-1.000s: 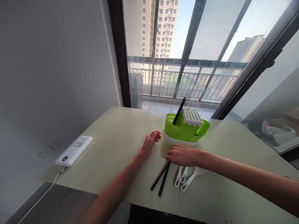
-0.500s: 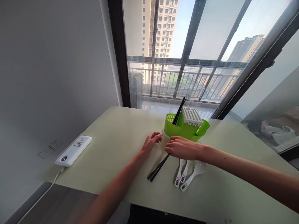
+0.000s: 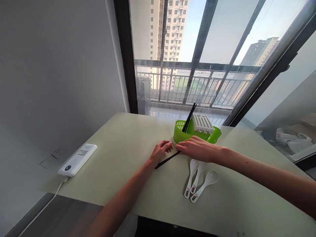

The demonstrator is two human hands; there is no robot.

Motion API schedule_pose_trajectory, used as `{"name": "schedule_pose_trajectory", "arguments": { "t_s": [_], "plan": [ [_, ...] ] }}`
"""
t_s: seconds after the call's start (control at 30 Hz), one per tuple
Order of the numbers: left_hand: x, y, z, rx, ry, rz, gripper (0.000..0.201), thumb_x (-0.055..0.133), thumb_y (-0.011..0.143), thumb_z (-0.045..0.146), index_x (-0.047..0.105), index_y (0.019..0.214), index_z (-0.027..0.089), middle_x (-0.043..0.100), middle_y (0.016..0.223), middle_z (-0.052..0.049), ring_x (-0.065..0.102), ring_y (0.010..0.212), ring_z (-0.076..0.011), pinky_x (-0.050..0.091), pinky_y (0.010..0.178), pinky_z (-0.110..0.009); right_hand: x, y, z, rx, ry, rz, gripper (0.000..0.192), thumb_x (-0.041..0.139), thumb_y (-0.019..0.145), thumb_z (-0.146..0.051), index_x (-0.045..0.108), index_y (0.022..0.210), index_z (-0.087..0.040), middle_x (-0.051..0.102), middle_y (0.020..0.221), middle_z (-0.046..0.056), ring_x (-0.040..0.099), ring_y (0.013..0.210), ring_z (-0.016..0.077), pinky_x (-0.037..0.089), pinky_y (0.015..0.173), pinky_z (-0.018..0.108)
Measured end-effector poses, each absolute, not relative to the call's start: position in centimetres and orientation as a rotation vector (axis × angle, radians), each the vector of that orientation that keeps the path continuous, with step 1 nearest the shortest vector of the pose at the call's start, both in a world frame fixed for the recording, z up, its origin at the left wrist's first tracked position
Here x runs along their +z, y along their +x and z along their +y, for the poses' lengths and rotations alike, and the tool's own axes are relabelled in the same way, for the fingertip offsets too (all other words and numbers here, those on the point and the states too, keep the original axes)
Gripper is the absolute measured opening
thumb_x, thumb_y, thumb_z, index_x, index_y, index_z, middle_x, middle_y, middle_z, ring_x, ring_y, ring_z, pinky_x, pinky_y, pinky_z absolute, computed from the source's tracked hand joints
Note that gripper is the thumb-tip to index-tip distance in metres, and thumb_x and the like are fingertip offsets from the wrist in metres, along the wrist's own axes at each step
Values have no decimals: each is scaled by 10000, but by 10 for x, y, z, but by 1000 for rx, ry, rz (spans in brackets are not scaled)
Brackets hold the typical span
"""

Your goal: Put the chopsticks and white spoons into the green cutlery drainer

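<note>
Lifted off the pale table [image 3: 118, 154], chopsticks [image 3: 167, 159] near the window [image 3: 197, 49].

**A flat high up in a city block**

This looks like a home, a room in a high-rise apartment. A pale green desk [image 3: 128, 154] stands against a tall dark-framed window [image 3: 197, 52]; beyond the glass are a balcony railing [image 3: 182, 85] and residential towers [image 3: 172, 36]. Household things lie on the desk: a green plastic cutlery drainer [image 3: 195, 133], white spoons [image 3: 197, 181], and a white power bank [image 3: 77, 159] on a cable near a wall socket [image 3: 58, 153]. The grey wall [image 3: 56, 65] is bare
</note>
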State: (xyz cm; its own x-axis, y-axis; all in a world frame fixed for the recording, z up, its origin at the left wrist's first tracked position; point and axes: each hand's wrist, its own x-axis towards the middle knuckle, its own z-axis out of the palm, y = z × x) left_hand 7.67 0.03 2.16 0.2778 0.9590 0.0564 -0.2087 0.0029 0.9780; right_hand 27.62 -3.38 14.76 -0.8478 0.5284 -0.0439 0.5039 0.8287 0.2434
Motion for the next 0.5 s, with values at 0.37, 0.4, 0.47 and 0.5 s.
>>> {"name": "schedule_pose_trajectory", "arguments": {
  "t_s": [0.37, 0.4, 0.47, 0.5],
  "plan": [
    [23, 82, -6, 973, 1366, 864, 476, 670, 825, 627, 694, 772, 155, 567, 632, 26, 443, 580, -103, 330, 590, -253, 168, 285, -30, 368, 1077, 2755, 147, 552, 1039, -202, 609, 904, -190, 738, 856, 36, 726, 749, 204, 209, 558, 297],
    [22, 82, -7, 962, 1383, 871, 502, 653, 830, 646, 688, 742, 153, 514, 588, 41, 396, 551, -96, 291, 563, -254, 168, 284, -31, 347, 1095, 2747, 159, 549, 1041, -216, 612, 897, -193, 740, 853, 35, 725, 744, 204, 209, 558, 297],
    [21, 83, -7, 945, 1406, 889, 549, 608, 847, 679, 669, 692, 155, 431, 541, 58, 320, 512, -88, 228, 530, -262, 171, 279, -31, 308, 1117, 2725, 181, 537, 1044, -247, 628, 895, -199, 741, 838, 35, 721, 727, 205, 219, 560, 296],
    [20, 83, -8, 940, 1416, 897, 566, 588, 854, 688, 656, 667, 158, 413, 531, 59, 300, 502, -87, 210, 522, -267, 174, 277, -32, 287, 1128, 2715, 192, 530, 1045, -265, 641, 902, -204, 742, 832, 37, 718, 721, 205, 229, 564, 295]
  ]
}}
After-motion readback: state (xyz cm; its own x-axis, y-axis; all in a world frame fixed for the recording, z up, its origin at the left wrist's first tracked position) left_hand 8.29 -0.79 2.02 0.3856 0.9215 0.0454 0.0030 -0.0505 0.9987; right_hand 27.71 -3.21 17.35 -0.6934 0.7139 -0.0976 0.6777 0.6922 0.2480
